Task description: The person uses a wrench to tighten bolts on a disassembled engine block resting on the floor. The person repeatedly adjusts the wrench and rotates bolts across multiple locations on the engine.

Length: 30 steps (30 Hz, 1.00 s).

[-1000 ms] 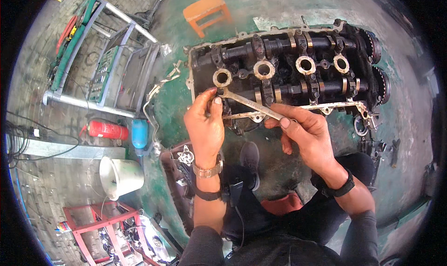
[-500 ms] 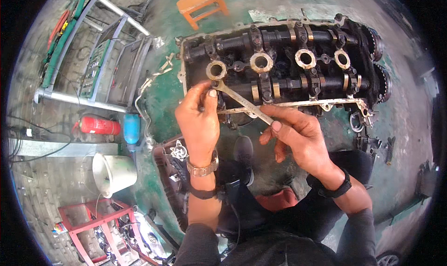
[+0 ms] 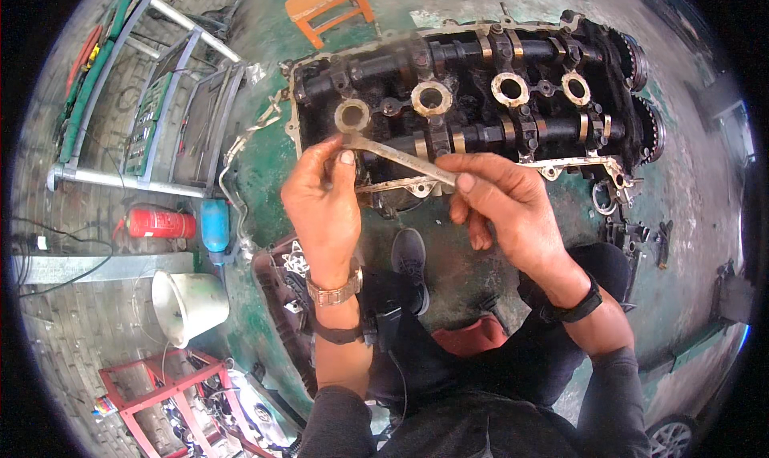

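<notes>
A cylinder head [image 3: 481, 125] with dark, oily camshafts and pale round rings on top lies in front of me. My right hand [image 3: 509, 205] grips the handle end of a metal wrench [image 3: 400, 160] between thumb and fingers. The wrench slants across the near edge of the cylinder head. At its far-left end, my left hand [image 3: 324, 193] is closed in a pinch beside the wrench's jaw, just below the leftmost ring [image 3: 352, 116]. What the left fingertips hold is hidden by the fingers and the wrench end.
An orange stool [image 3: 324, 5] stands beyond the cylinder head. To the left are a metal frame rack [image 3: 128, 180], a red fire extinguisher [image 3: 160, 222], a blue bottle [image 3: 215, 225], a white bucket [image 3: 191, 306] and a red frame [image 3: 172, 390]. A brown tray [image 3: 276, 330] with parts sits by my left forearm.
The wrench's handle end has swung away from me with my right hand, so it lies flatter. My left hand keeps its pinch at the jaw. The whole view has shifted slightly.
</notes>
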Each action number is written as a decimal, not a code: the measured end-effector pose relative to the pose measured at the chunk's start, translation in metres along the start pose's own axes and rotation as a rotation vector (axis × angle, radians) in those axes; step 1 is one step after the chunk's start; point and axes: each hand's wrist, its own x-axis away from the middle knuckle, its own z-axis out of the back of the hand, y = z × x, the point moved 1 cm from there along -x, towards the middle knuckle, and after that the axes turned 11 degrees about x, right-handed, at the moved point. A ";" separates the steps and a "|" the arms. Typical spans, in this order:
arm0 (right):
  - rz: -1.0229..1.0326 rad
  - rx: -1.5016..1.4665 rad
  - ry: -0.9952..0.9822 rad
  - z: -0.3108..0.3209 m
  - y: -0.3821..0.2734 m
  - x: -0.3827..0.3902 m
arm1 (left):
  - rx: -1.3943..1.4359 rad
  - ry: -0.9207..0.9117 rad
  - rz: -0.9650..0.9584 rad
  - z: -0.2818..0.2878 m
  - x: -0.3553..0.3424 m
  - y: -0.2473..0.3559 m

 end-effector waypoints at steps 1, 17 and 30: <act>0.010 -0.003 0.029 0.002 0.000 -0.002 | 0.019 0.003 0.013 0.000 0.000 0.000; 0.170 0.005 0.174 -0.003 -0.004 -0.013 | 0.028 0.009 0.016 0.001 0.000 -0.007; 0.349 0.444 0.338 -0.001 -0.048 -0.056 | -0.006 0.024 -0.004 0.001 0.000 -0.001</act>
